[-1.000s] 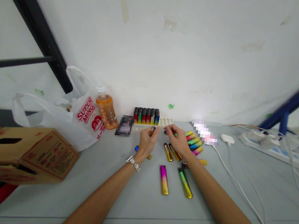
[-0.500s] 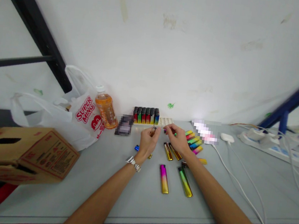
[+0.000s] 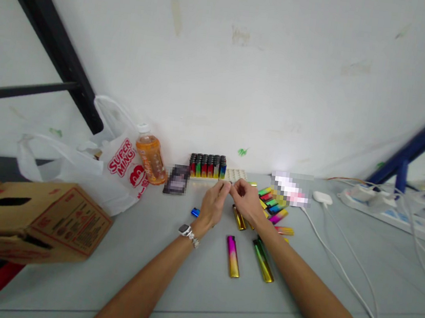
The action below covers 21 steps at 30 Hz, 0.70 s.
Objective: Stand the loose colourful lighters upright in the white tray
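Note:
In the head view my left hand, with a silver wristwatch on the wrist, is closed in a pinch. My right hand also pinches, its fingertips meeting those of the left. Whatever lies between them is too small and covered to make out. Below the hands lie a pink-and-yellow lighter and a green-and-yellow lighter. A gold lighter is partly under my right hand, and several colourful lighters are spread to its right. A blue lighter sits left of my left hand.
Against the wall, several upright lighters fill part of a white holed tray. Leftward are a dark pixelated packet, an orange drink bottle, a plastic bag and a cardboard box. A power strip with white cables lies right.
My hands have come together at the fingertips; the right hand moved slightly left and down. The small items that showed at the fingers are now covered. The lighters on the table look unmoved.

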Available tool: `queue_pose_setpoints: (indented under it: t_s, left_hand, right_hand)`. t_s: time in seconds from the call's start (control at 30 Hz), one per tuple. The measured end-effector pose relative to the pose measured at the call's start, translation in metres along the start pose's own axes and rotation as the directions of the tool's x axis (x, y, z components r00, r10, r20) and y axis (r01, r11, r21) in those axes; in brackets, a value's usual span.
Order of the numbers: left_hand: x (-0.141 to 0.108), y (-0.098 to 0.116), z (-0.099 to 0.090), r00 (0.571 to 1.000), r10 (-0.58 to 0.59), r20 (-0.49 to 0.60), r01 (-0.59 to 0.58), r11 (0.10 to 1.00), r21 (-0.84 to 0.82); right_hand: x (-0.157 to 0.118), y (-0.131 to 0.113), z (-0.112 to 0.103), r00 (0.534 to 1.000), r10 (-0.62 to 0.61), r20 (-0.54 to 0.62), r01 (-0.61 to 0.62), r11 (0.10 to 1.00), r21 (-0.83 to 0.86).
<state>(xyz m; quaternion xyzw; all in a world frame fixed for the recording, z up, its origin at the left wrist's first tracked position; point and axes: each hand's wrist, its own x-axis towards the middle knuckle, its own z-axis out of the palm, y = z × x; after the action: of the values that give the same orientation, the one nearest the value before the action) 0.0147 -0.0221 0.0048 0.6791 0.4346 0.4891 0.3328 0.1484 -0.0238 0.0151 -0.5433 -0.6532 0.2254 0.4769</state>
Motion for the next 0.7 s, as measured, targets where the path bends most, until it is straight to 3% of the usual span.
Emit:
queue_pose_setpoints:
  t_s: [0.13,0.3,0.43,0.6,0.7]
  left_hand:
    - [-0.002,-0.003,0.006,0.991,0.113,0.071,-0.110,0.993,-0.050]
    - [-0.001,-0.006,0.011,0.995,0.029,0.092,-0.024,0.998,-0.055]
    - [0.001,-0.005,-0.002,0.991,0.005,0.135,-0.007,1.000,0.013]
    - [-0.001,-0.015,-0.029,0.980,0.152,0.131,-0.181,0.953,0.244]
    - [-0.002,-0.024,-0.024,0.983,0.146,0.112,-0.173,0.945,0.279]
  right_hand:
    - [0.001,0.002,0.003,0.997,0.055,-0.049,-0.056,0.998,-0.026]
    - [0.004,0.002,0.000,0.997,0.079,0.020,-0.081,0.980,0.181]
    - [0.008,0.002,-0.007,0.982,0.153,0.111,-0.183,0.912,0.366]
    - [0.029,0.021,-0.017,0.984,0.180,-0.019,-0.155,0.896,0.415]
    - [0.048,0.036,-0.019,0.990,0.122,-0.070,-0.095,0.945,0.312]
